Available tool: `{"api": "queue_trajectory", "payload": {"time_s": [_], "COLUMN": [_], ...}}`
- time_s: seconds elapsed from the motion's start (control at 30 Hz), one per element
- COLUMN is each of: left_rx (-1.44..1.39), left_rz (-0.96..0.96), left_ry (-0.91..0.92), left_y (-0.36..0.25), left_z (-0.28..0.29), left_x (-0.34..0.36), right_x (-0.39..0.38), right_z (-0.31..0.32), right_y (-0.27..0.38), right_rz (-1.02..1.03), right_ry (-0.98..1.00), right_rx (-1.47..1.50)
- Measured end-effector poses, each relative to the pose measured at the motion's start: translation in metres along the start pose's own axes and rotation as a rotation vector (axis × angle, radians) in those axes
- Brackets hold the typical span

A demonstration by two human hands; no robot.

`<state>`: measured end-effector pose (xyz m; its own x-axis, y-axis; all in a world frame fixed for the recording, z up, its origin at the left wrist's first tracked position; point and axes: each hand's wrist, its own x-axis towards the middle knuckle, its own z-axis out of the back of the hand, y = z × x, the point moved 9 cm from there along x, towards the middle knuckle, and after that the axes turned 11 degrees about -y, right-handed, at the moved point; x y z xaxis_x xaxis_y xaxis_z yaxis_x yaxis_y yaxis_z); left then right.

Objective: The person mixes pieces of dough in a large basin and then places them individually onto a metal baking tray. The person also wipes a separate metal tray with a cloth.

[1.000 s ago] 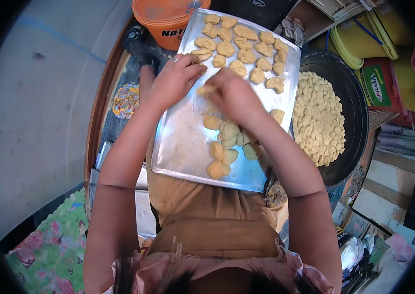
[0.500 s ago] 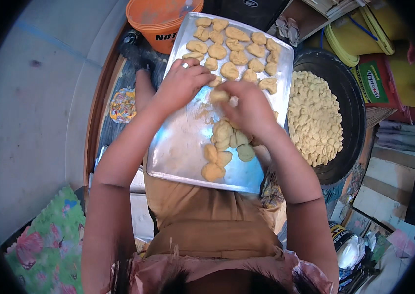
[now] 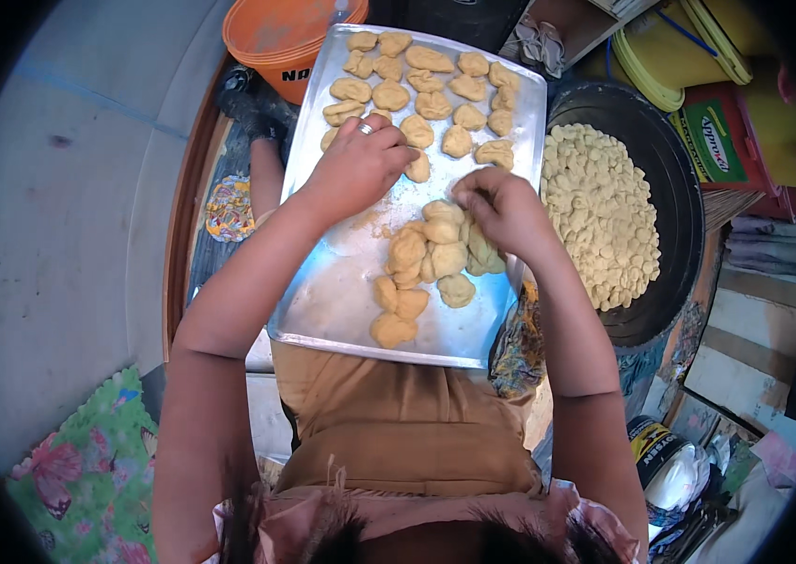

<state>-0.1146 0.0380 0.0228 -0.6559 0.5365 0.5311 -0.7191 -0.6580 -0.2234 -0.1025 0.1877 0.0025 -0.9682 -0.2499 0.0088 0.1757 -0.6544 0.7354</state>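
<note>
A metal baking tray rests across my lap, its far half set with rows of flattened yellow dough pieces. My left hand, a ring on one finger, lies over the left side of these rows. Its bent fingers close on the edge of one small dough piece. Right of it, my right hand hovers by a heap of dough lumps, some of them greenish. Thumb and fingertips are pinched together there; whether anything is between them is hidden.
Beside the tray on the right, a wide black basin holds many small dough discs. An orange bucket stands beyond the tray's far left corner. Yellow buckets and a red box are at the far right.
My right hand has drawn back to the right, away from my left hand. The dough piece seen in its fingers no longer shows there. The tray appears slightly further left in view.
</note>
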Motion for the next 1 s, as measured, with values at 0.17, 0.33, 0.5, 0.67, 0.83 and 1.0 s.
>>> {"api": "queue_trajectory", "payload": {"time_s": [0.17, 0.33, 0.5, 0.67, 0.83, 1.0], "left_rx": [-0.038, 0.01, -0.057, 0.036, 0.057, -0.257], "left_rz": [0.01, 0.05, -0.086, -0.143, -0.06, 0.007], "left_ry": [0.063, 0.088, 0.031, 0.105, 0.032, 0.237], "left_y": [-0.006, -0.009, -0.031, -0.038, -0.05, -0.073], "left_z": [-0.002, -0.003, -0.014, -0.036, -0.024, -0.018], "left_x": [-0.001, 0.001, 0.011, 0.019, 0.014, -0.02], "right_x": [0.003, 0.016, -0.003, -0.041, -0.058, -0.06], "right_z": [-0.01, 0.018, 0.036, 0.023, 0.016, 0.021], "right_y": [0.017, 0.009, 0.014, -0.01, -0.045, -0.021], "right_rz": [0.194, 0.121, 0.251, 0.098, -0.163, 0.27], "right_ry": [0.113, -0.217, -0.289, 0.066, 0.136, 0.1], "right_rx": [-0.03, 0.019, -0.104, 0.042, 0.222, 0.193]}}
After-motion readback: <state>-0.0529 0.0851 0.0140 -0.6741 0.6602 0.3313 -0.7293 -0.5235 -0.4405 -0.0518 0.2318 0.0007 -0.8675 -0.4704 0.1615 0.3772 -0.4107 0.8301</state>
